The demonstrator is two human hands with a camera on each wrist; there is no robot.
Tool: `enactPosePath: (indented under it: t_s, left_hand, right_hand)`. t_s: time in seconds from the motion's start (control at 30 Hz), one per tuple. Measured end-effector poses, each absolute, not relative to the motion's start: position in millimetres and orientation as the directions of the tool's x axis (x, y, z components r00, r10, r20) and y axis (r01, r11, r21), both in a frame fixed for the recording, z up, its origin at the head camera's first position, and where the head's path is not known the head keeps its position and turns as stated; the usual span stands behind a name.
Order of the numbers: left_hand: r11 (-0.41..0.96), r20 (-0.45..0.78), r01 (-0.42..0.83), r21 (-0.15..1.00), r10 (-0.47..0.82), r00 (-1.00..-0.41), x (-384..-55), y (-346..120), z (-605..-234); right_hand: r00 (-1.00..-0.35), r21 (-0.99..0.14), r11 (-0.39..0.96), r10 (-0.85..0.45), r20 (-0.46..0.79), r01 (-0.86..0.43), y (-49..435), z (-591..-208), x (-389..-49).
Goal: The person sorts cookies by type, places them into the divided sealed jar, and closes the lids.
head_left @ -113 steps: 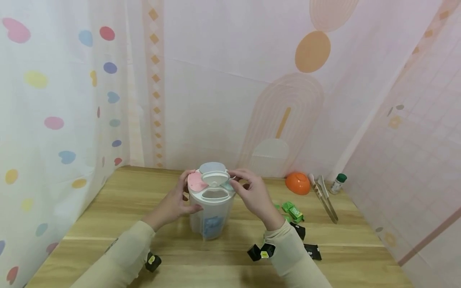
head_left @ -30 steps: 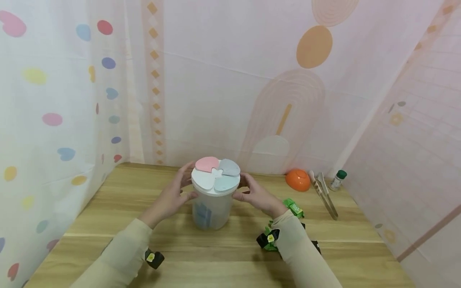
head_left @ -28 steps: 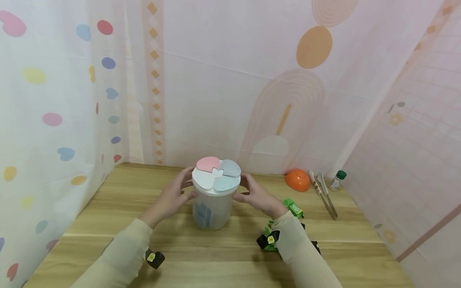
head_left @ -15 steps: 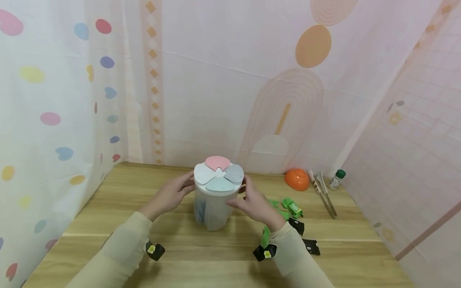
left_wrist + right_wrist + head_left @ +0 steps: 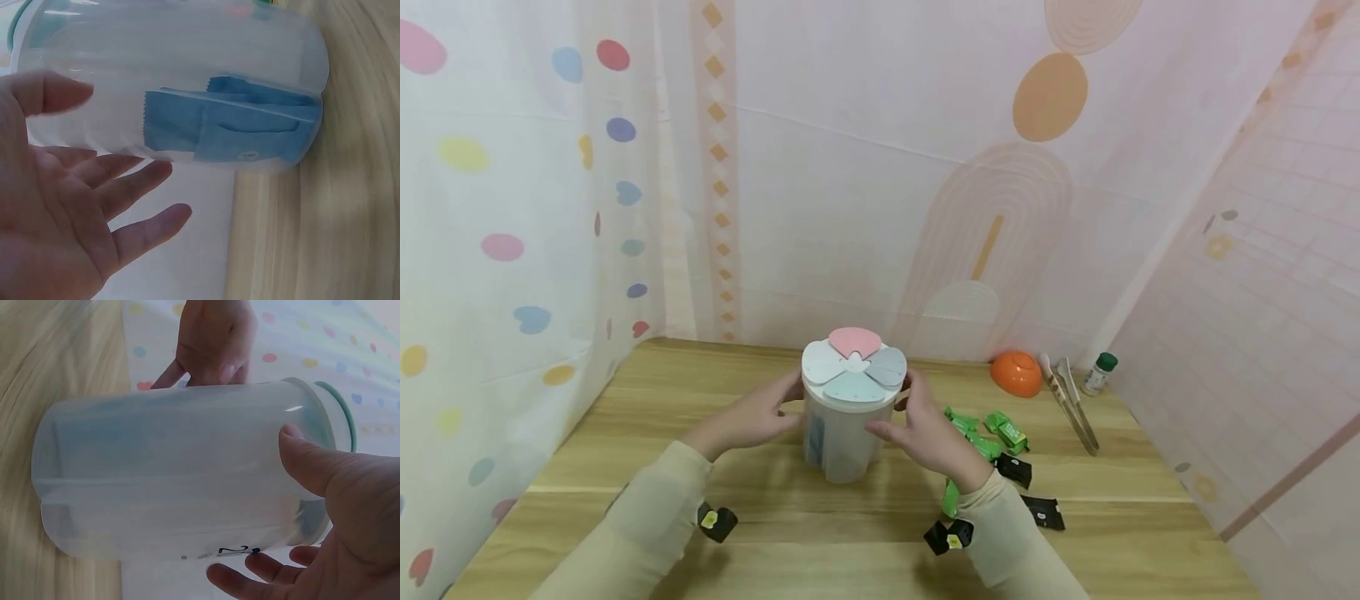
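Observation:
A translucent storage canister [image 5: 850, 446] stands upright on the wooden table, its lid [image 5: 853, 364] made of petal-shaped flaps in pink, grey-blue, mint and white, all lying flat. My left hand [image 5: 752, 419] holds its left side near the top, thumb in front and fingers reaching behind. On the opposite side my right hand [image 5: 934, 433] grips it below the lid, thumb across the front; its fingers are partly hidden behind the wall. Blue sachets [image 5: 250, 128] show through the canister's wall low down in the left wrist view. A black "2" marks the canister in the right wrist view.
Green wrapped sweets [image 5: 1006, 432] and black packets [image 5: 1043, 512] lie beside my right forearm. Farther right are an upturned orange bowl [image 5: 1017, 375], tongs [image 5: 1070, 404] and a small green-capped bottle [image 5: 1100, 374]. Patterned curtains [image 5: 850, 208] hang behind the table.
The raised lid flap is down. The canister has been turned, carrying the pink flap from the left to the back. Both hands have shifted their hold on its sides.

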State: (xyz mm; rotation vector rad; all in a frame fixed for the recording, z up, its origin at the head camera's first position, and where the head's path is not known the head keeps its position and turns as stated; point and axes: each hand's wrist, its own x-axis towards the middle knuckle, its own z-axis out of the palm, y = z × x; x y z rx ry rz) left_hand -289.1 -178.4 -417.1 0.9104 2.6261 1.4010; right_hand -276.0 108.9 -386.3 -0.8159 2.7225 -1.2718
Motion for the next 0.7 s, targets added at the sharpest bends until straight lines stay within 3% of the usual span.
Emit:
enactPosePath:
  t_s: [0.17,0.27,0.4,0.5,0.57,0.7]
  left_hand:
    - [0.459,0.219,0.449,0.766,0.471,-0.855,-289.3,-176.8,-418.6]
    - [0.48,0.215,0.427,0.766,0.435,-0.874,-290.5,-174.9,-419.2]
    - [0.509,0.229,0.422,0.75,0.398,-0.888,-292.4,-169.1,-419.4]
    - [0.54,0.242,0.426,0.726,0.379,-0.893,-294.1,-164.9,-419.4]
    - [0.553,0.25,0.429,0.714,0.372,-0.894,-294.6,-163.2,-420.2]
    - [0.592,0.252,0.426,0.685,0.356,-0.9,-293.8,-161.7,-425.3]
  right_hand:
    - [-0.862,-0.686,0.562,-0.465,0.201,-0.463,111.1,-384.5,-276.4]
    - [-0.835,-0.667,0.524,-0.463,0.298,-0.529,114.4,-380.1,-277.1]
    - [-0.701,-0.574,0.409,-0.499,0.51,-0.709,119.7,-372.2,-282.0]
    - [-0.588,-0.466,0.361,-0.547,0.596,-0.808,121.3,-369.4,-288.7]
    - [-0.554,-0.436,0.344,-0.562,0.614,-0.832,121.4,-369.7,-292.8]
    - [-0.56,-0.457,0.325,-0.531,0.636,-0.828,120.1,-373.4,-298.1]
